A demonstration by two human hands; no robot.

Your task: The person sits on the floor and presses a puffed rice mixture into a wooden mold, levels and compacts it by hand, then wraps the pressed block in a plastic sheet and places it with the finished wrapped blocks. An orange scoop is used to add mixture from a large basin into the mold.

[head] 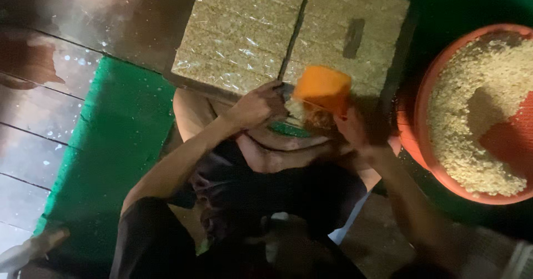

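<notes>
Dark wet plank floor, green mat (119, 140) at left. Head view: right hand (352, 128) closed round orange scoop (323, 88), tipped mouth-down toward left. Left hand (256, 108) curled on small bag opening (291, 109), just beside and below scoop. Grain basin (422, 98) well right; packed grain blocks (288, 32) ahead.

2 flat plastic-wrapped grain slabs (239, 34), 1 orange scoop (322, 87), 1 orange basin (422, 96) of grain, 1 green mat (122, 146).

Dim rm: wet dark plank floor (39, 107) w/ glare, green mat (119, 140) spread over it.
</notes>
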